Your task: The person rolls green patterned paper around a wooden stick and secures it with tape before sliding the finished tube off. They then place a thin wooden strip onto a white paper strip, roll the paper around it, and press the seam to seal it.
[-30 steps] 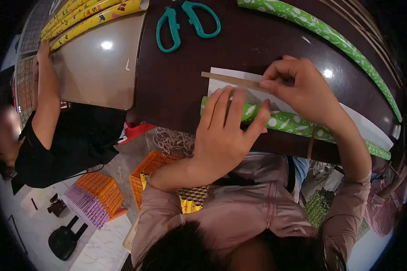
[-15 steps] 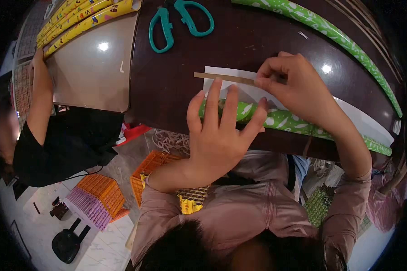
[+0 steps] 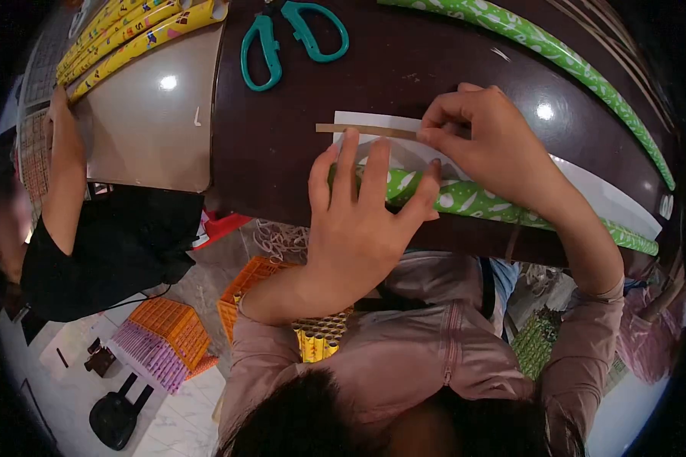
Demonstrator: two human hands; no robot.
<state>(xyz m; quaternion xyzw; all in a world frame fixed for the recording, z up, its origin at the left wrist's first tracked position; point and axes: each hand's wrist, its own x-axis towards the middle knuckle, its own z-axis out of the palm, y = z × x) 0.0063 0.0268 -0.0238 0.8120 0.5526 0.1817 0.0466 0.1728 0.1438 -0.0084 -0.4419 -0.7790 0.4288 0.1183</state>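
Green patterned wrapping paper (image 3: 472, 199) lies partly rolled along the front of the dark table, its white underside (image 3: 587, 179) showing as a flat flap behind the roll. My left hand (image 3: 362, 209) rests over the roll's left part with fingers spread, the fingertips on the white flap. A narrow brown strip (image 3: 373, 131), which looks like tape, runs along the flap's far edge and sticks out past its left end. Thumb and fingers of my right hand (image 3: 495, 141) pinch the strip near its right end.
Teal-handled scissors (image 3: 263, 53) lie behind my hands. Another green roll (image 3: 533, 46) curves along the back right. At left, a person in a black shirt (image 3: 114, 251) reaches to yellow patterned rolls (image 3: 145, 42) on a lighter board (image 3: 156, 114). Orange crates (image 3: 164, 324) stand below.
The whole view has shifted slightly left. My hands stay in nearly the same place on the paper and strip.
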